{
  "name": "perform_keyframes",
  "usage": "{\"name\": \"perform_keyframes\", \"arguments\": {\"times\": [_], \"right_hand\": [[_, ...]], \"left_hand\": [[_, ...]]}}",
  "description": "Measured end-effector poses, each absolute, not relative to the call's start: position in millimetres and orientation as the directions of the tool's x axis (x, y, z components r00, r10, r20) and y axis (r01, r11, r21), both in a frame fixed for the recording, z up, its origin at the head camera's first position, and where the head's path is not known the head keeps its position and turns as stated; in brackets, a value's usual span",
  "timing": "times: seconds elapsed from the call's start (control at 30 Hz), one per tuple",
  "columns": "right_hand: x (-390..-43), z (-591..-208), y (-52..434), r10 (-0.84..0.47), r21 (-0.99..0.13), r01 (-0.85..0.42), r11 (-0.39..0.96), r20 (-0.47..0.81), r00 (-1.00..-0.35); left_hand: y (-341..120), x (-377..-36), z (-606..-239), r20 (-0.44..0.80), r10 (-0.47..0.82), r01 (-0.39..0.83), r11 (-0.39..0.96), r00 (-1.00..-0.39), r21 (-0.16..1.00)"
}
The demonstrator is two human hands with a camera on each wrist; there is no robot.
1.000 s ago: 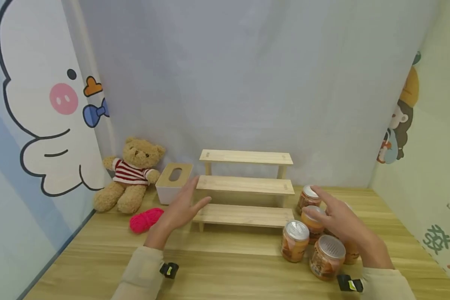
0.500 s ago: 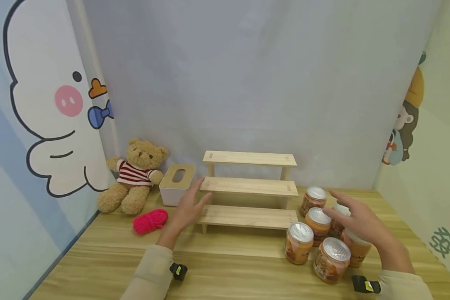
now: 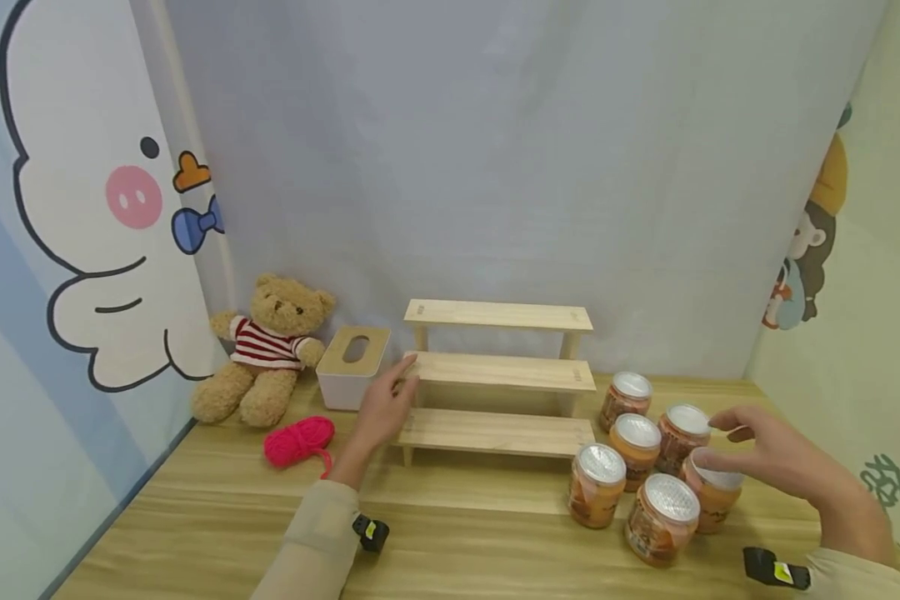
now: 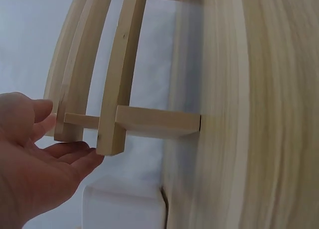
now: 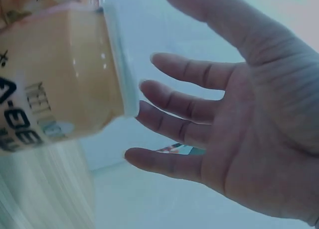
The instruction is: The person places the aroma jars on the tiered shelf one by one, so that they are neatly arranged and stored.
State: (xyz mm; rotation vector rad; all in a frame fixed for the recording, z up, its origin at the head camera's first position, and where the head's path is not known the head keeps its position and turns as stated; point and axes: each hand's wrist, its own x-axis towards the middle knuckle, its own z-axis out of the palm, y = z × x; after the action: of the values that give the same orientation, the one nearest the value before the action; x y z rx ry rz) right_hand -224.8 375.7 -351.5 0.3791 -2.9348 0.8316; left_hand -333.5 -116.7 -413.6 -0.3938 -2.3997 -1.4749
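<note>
Five orange jars with silver lids clustered at 4 o'clock on the wooden surface. Right hand now swung outward, fingers spread, hovering beside the rightmost jar. Left hand open, inched up against the three-step pale wooden riser.

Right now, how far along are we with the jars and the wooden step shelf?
Nothing is placed yet: all three tiers of the step shelf are bare, and five jars stand clustered on the table. The right hand hovers open over the rightmost jar; the left hand touches the shelf's left end. All five remain.
</note>
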Motion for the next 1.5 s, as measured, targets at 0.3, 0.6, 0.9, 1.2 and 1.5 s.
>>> {"name": "perform_keyframes", "arguments": {"times": [0.3,0.6,0.9,1.2,1.5], "right_hand": [[-219.5,-352.9,386.6,-0.269,-0.605,-0.21,0.768,-0.008,-0.963],[-222.3,-357.9,391.2,-0.34,-0.649,-0.24,0.722,-0.031,-0.94],[-231.2,-373.5,399.2,-0.441,-0.649,-0.354,0.674,0.031,-0.897],[-233.8,-386.5,408.7,-0.538,-0.8,-0.357,0.483,0.051,-0.842],[-226.7,-379.3,406.4,-0.421,-0.802,-0.254,0.541,0.004,-0.907]], "left_hand": [[-114.5,-338.3,-418.2,0.255,-0.03,0.24,0.25,-0.967,0.938],[-113.2,-340.2,-415.9,0.202,0.002,0.201,0.098,-0.979,0.975],[-114.8,-337.1,-418.5,0.276,0.05,0.279,0.069,-0.96,0.958],[-115.5,-342.0,-417.2,0.183,0.046,0.188,0.122,-0.982,0.975],[-117.7,-342.8,-419.6,0.174,0.074,0.182,0.125,-0.982,0.975]]}}
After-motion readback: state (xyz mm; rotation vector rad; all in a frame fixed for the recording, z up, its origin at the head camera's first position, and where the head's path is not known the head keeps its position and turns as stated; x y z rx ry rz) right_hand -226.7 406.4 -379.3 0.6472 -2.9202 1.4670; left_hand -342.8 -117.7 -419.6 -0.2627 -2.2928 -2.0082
